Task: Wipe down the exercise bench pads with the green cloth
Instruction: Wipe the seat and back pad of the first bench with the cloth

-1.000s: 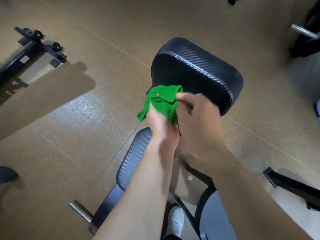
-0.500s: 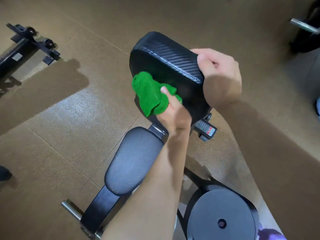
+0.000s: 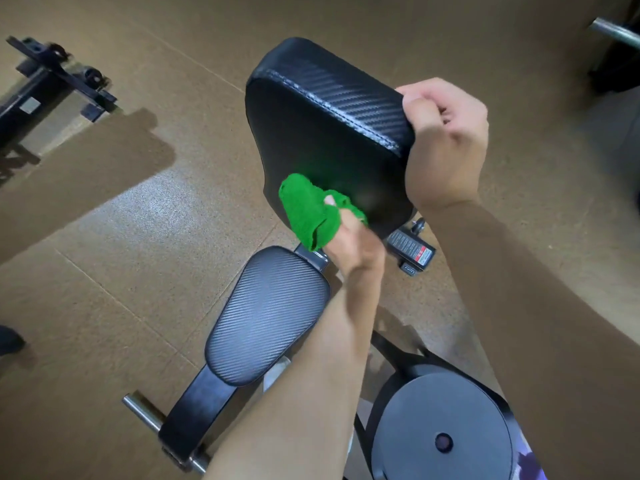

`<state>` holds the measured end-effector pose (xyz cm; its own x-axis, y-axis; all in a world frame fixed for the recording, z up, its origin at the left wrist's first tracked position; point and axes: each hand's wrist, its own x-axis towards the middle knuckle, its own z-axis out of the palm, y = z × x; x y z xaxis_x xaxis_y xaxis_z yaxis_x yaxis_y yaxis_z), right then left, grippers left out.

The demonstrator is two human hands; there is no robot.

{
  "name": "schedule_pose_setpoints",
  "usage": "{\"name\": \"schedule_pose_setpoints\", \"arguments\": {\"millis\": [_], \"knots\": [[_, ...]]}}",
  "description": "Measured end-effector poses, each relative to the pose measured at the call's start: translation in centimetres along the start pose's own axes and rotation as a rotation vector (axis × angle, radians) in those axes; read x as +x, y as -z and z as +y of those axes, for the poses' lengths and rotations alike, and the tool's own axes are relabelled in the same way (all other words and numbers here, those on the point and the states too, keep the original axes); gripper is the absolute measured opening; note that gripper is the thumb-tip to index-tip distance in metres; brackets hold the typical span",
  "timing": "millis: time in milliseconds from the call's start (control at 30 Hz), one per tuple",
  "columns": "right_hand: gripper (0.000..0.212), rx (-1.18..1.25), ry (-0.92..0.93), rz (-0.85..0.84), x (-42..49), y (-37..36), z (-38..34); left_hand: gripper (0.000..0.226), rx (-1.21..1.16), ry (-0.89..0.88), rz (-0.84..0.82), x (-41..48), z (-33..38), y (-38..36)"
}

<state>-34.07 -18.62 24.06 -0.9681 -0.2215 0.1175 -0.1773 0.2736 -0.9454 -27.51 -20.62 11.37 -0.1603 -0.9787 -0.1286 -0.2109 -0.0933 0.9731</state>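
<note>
1. While my right hand (image 3: 446, 140) grips a corner of the upper pad (image 3: 325, 133), my left hand (image 3: 353, 247) holds one bunched green cloth (image 3: 308, 213) against its lower edge.
2. Two black pads show; the lower pad (image 3: 266, 317) sits below the cloth.

Exercise bench (image 3: 266, 317) on speckled brown floor (image 3: 121, 254)

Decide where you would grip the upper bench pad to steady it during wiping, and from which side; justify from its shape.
Grip the upper pad at its top right corner, coming from the right, as the right hand does: the thick stitched edge gives curled fingers purchase. That likely keeps the tilted face free for the green cloth, which the left hand presses low on it.
</note>
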Motion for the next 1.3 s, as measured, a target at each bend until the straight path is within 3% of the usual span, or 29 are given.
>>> {"name": "schedule_pose_setpoints", "arguments": {"millis": [67, 133, 233, 333, 433, 533, 667, 733, 833, 900, 967, 1100, 1233, 1300], "knots": [[0.024, 0.179, -0.042, 0.005, -0.4, 0.2, 1.1, 0.043, 0.118, 0.114, 0.022, 2.1, -5.2, -0.9], [0.032, 0.405, -0.161, 0.028, -1.1, 0.1, 2.6, 0.045, 0.218, 0.348, -0.041, 3.9, -9.6, -1.2], [0.038, 0.800, -0.501, 0.156, -3.5, -1.0, 5.5, 0.042, 0.074, 0.672, -0.138, 4.7, -12.6, -1.2], [0.045, 0.494, -0.619, 0.252, -5.7, -2.3, 9.0, 0.028, -0.055, 0.808, -0.131, 3.8, -10.7, -0.6], [0.033, 0.357, -0.673, 0.262, -7.6, -2.8, 12.3, 0.033, -0.027, 0.762, -0.313, 0.1, -7.3, 0.8], [0.034, 0.262, -0.780, 0.111, -9.1, -2.7, 16.0, 0.037, -0.059, 0.687, -0.413, -3.0, -4.5, 1.6], [0.048, 0.311, -0.998, 0.032, -11.1, -3.1, 20.2, 0.038, 0.100, 0.560, -0.419, -3.6, -6.6, 1.0], [0.056, 0.444, -1.091, 0.036, -11.8, -3.3, 22.0, 0.042, 0.031, 0.633, -0.407, -3.0, -9.5, 0.5], [0.043, 0.661, -1.173, 0.043, -12.2, -4.1, 22.9, 0.054, -0.225, 0.923, -0.394, -0.9, -14.1, -0.3], [0.030, 0.680, -1.176, 0.096, -12.4, -4.6, 23.0, 0.059, -0.255, 1.011, -0.360, 0.4, -18.9, -1.2], [0.032, 0.634, -1.180, 0.098, -13.2, -5.0, 23.0, 0.061, -0.286, 1.040, -0.308, 1.1, -18.5, -1.1], [0.043, 0.622, -1.259, 0.122, -15.0, -5.7, 22.0, 0.034, -0.263, 0.909, -0.184, 3.8, -11.5, 0.1], [0.054, 0.695, -1.258, 0.032, -15.8, -6.3, 21.1, 0.036, -0.141, 0.456, -0.198, 5.9, -2.4, 1.3], [0.055, 0.696, -1.267, 0.034, -15.9, -7.0, 21.0, 0.019, -0.212, 0.271, -0.229, 5.0, -2.2, 1.8]]}}
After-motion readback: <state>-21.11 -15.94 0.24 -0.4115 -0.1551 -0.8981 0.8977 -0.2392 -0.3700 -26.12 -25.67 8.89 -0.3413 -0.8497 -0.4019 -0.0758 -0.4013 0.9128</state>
